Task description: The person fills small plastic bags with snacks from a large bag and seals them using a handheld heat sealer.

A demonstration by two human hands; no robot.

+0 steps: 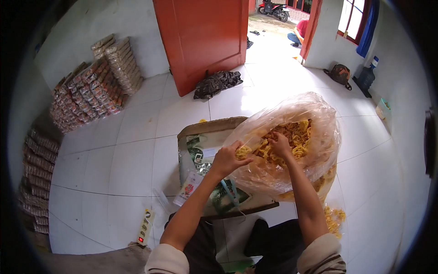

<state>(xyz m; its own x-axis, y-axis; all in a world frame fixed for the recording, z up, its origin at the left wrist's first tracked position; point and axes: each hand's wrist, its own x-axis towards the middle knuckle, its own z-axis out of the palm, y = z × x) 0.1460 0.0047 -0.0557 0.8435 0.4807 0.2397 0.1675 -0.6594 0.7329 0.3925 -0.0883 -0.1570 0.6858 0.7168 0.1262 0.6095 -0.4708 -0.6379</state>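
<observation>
A large clear plastic bag (319, 109) stands wide-mouthed in front of me, filled with curly yellow snacks (301, 148). My right hand (279, 145) reaches into its mouth, fingers curled together among the snacks; what the fingertips hold is hidden. At the bag's left rim, my left hand (226, 160) closes its thumb and fingers around a small clear bag of yellow snacks (243, 153). Below that hand, a light blue long-handled tool (230, 192) lies on a low table (262, 204) with a green and white top. A printed paper label (188, 188) is at the table's left edge.
A power strip (145, 227) with a red light lies on the tiled floor. Packed bundles (91, 91) are stacked along the left wall. A black plastic bag (218, 84) sits by the orange door (205, 41). More yellow snacks (334, 219) lie at lower right. Outside sits a person (299, 31).
</observation>
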